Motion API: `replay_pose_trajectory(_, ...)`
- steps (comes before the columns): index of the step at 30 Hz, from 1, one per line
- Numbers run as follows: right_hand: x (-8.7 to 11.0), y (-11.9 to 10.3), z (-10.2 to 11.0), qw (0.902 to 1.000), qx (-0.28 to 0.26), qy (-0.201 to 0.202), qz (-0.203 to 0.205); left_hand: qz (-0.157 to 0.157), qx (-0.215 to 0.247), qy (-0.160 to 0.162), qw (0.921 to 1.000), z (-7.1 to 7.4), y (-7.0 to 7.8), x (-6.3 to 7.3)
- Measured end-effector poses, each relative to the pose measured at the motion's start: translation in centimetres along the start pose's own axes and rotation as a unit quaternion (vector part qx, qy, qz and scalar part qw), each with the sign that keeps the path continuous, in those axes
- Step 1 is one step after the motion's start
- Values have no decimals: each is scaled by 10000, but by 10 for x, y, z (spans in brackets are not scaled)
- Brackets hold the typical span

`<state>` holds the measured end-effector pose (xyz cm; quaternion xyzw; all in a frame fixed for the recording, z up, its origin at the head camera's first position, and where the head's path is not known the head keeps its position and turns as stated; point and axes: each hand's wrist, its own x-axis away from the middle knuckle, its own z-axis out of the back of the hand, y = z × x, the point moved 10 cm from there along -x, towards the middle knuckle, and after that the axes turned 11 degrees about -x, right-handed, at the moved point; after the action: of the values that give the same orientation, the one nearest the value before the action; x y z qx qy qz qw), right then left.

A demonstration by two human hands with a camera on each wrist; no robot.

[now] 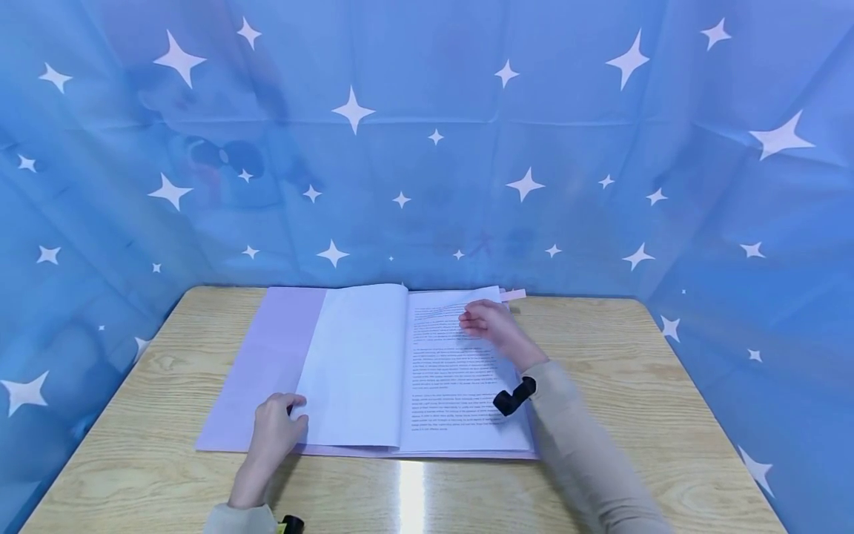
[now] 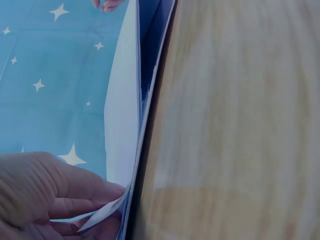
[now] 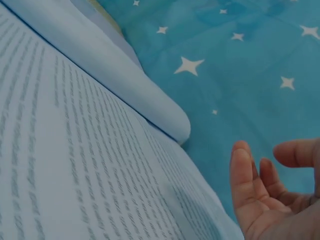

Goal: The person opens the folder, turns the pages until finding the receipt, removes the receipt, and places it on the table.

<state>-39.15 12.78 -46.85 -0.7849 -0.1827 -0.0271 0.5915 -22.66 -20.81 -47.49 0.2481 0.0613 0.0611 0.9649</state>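
Observation:
A folder [image 1: 267,371] with a lilac cover lies spread on the table, holding loose-edged paper sheets. Its left page [image 1: 356,363] is blank white; lines of print fill the right page [image 1: 454,371]. At the lower left edge of the blank page, my left hand [image 1: 276,429] pinches the corner of a sheet. In the left wrist view the thumb lies over that bent sheet corner [image 2: 104,216], with fingers beneath. My right hand [image 1: 492,326] is over the upper right of the printed page, fingers loosely bent. The right wrist view shows this hand [image 3: 275,200] holding nothing.
A small pink tab [image 1: 514,295] sticks out past the folder's top right. The wooden table [image 1: 634,400] extends on both sides of the folder. Behind it hangs a blue curtain [image 1: 427,185] with white stars. Each wrist carries a black device [image 1: 515,397].

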Motion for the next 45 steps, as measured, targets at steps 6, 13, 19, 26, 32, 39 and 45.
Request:
replay_pose_trajectory(6, -1, -11, 14, 9997, 24, 215, 91, 160, -4, -104, 9998, -4, -6, -1)
replay_pose_trajectory(13, -3, -22, 33, 9987, 16, 491, 130, 178, -13, -15, 9998, -3, -8, -2)
replay_pose_trajectory(19, -6, -27, 49, 9972, 4, 746, 112, -41, 134, 33, 9999, -3, -7, -3)
replay_pose_trajectory(26, -8, -34, 69, 9916, 313, 1236, 205, -71, 271, 42, 9996, -3, -9, -2)
replay_pose_trajectory(32, -10, -34, 78, 9870, 449, 1541, 120, -49, 310, 44, 9995, -3, -10, -3)
replay_pose_trajectory(39, -15, -32, 81, 9873, 594, 1476, -40, 45, 312, -7, 9995, -4, -12, -3)
replay_pose_trajectory(45, -23, -31, 81, 9873, 666, 1436, -138, 89, 306, -46, 9995, -6, -13, -3)
